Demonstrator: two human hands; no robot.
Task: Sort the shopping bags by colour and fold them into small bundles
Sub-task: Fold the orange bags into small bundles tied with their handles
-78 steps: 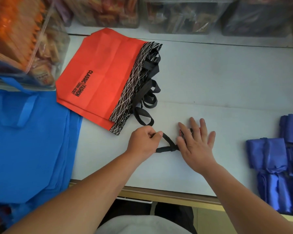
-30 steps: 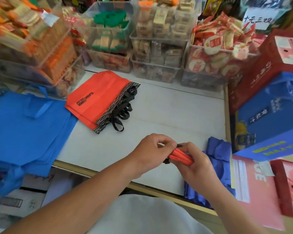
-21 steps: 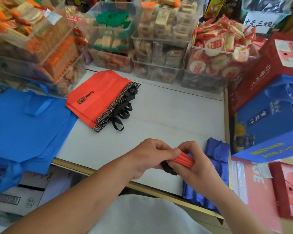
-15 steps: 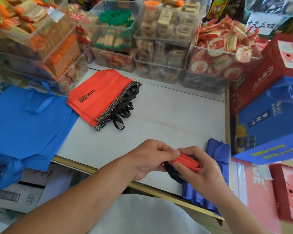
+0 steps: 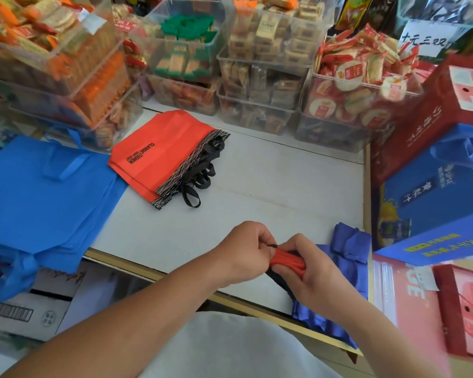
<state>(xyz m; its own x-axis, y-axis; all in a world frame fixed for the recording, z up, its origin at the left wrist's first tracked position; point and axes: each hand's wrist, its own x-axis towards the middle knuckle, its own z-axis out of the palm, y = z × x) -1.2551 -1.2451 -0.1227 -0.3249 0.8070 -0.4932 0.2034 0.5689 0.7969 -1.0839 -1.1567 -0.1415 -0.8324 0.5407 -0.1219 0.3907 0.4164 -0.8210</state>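
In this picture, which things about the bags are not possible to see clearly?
Head view:
- red bundle: mostly covered by the left hand and right hand.
- dark blue bundles: partly behind the right forearm, number unclear.
- flat blue bags: cut off by the left edge.
- flat red bags: smaller print unreadable.

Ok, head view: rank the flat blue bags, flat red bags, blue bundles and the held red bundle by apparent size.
1. flat blue bags
2. flat red bags
3. blue bundles, partly behind the right hand
4. red bundle, only partly showing
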